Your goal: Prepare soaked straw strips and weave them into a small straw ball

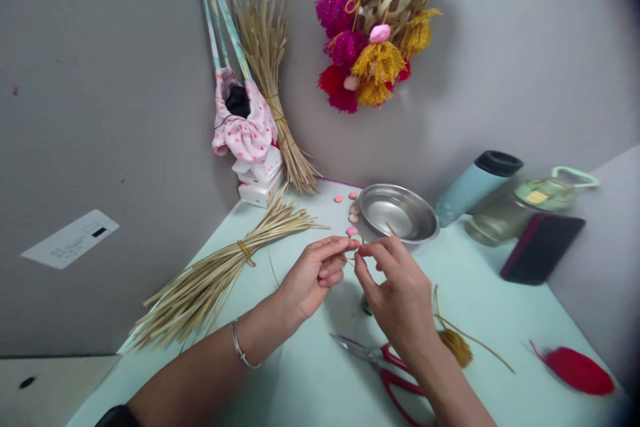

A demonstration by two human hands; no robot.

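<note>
Both hands meet above the middle of the pale green table (300,380), fingertips almost touching, and between them they pinch a thin straw strip (351,256) that is bent into a small loop. The left hand (313,277) grips it between thumb and forefinger from the left, while the right hand (397,293) nips it from the right with its other fingers curled in; the strip is too fine to tell more of its shape. A pink bead (352,231) lies just beyond the fingertips, near a steel bowl (397,212). Red-handled scissors (380,360) lie under the right wrist, with a yellow tassel (456,345) beside it and a red tassel (577,370) well to the right. A tied bundle of straw (225,267) lies to the left.
</note>
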